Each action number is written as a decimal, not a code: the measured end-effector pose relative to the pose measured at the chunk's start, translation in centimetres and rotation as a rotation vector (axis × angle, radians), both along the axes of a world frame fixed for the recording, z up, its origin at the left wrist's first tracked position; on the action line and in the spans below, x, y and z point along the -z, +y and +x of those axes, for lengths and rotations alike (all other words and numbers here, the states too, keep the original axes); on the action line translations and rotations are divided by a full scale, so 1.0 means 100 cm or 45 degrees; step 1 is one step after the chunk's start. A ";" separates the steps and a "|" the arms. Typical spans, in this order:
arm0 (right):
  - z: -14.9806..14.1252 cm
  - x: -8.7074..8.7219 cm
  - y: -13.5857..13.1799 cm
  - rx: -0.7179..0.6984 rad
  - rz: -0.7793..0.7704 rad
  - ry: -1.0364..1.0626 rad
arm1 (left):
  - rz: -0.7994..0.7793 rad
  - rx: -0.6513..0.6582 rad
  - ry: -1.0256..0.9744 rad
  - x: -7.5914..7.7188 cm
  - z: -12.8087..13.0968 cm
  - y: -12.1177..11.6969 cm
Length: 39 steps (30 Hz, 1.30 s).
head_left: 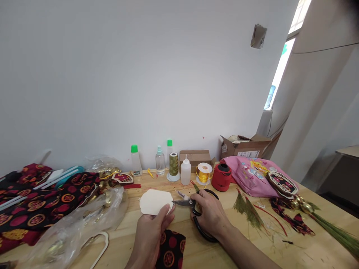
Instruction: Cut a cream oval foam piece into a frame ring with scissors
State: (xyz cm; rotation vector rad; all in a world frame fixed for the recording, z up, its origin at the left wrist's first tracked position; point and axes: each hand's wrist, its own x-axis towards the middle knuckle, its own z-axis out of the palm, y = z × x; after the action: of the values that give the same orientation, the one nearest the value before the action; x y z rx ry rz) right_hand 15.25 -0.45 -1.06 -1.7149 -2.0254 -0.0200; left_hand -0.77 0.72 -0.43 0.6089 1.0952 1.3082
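My left hand [157, 228] pinches a white plaque [155, 201] with rounded, shaped edges and small loops at its two ends. In my right hand [209, 215] is a pair of black-handled scissors [183, 203]. Their blades are parted, and one tip reaches the plaque's right end beside my left fingers. Below my left hand a piece of black and red patterned cloth [171, 250] lies on the wooden table [134, 228]. Green tassels [248, 209] lie to the right of the scissors.
Along the wall stand a white squeeze bottle [185, 172], a green thread spool [173, 164], a yellow cord spool [204, 173] and a red roll [221, 177]. Patterned fabric [56, 209] and a plastic bag [81, 224] cover the left. A pink bag [249, 179] sits right, before a cardboard box [246, 145].
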 end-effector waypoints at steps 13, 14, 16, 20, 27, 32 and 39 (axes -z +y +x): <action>0.001 -0.002 0.000 0.004 -0.027 0.003 | 0.017 -0.063 -0.007 0.001 0.001 0.002; 0.001 -0.002 0.000 -0.008 -0.030 -0.001 | 0.017 -0.073 -0.017 0.001 0.001 0.002; 0.000 -0.002 0.000 -0.021 -0.045 -0.014 | 0.016 -0.082 -0.022 0.001 0.000 0.002; 0.000 0.000 0.002 -0.008 -0.075 -0.021 | 0.002 -0.061 -0.006 0.002 0.000 0.003; -0.001 0.000 0.003 0.039 -0.073 -0.063 | 0.014 -0.045 0.000 0.002 0.003 0.005; 0.000 -0.001 0.001 0.034 -0.026 -0.086 | 0.017 -0.055 -0.013 -0.001 0.002 0.002; -0.001 -0.001 -0.001 -0.001 -0.014 -0.101 | 0.013 -0.074 -0.001 0.000 0.001 0.001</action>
State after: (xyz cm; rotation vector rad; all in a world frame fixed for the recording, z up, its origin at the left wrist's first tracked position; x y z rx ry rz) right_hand 15.12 -0.52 -0.92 -1.7452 -2.0868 -0.0773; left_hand -0.65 0.85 -0.44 0.5877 1.1136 1.3645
